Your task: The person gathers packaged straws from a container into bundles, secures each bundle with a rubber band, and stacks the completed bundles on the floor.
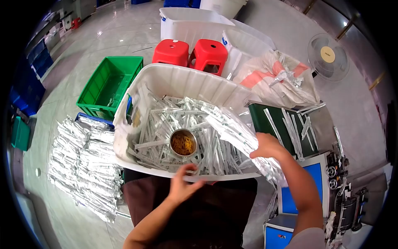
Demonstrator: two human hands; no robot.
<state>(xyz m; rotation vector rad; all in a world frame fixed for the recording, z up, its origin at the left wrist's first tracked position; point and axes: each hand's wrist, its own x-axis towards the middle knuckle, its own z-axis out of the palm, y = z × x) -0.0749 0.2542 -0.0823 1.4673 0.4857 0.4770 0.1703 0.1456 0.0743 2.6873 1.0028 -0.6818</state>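
My right hand [267, 146] is wrapped round a thick bundle of long, thin clear-and-silver wrapped packets [234, 129], which slants over the right side of a big white plastic tub [188, 76]. Many loose packets of the same kind [215, 153] fill the tub. Among them sits a round metal cup [183, 132] with yellow-brown rubber bands [182, 145] inside. My left hand [184, 184] is at the tub's near rim, just below the cup. Its fingers are bent and apart, thumb out to the right, with nothing visible in them.
Bundled packets [87, 162] are stacked at the left, near a green crate [87, 93]. Two red stools [170, 52] stand behind the tub. On the right are a green conveyor belt [261, 120] with loose packets, a woven sack [265, 74] and a fan [327, 56].
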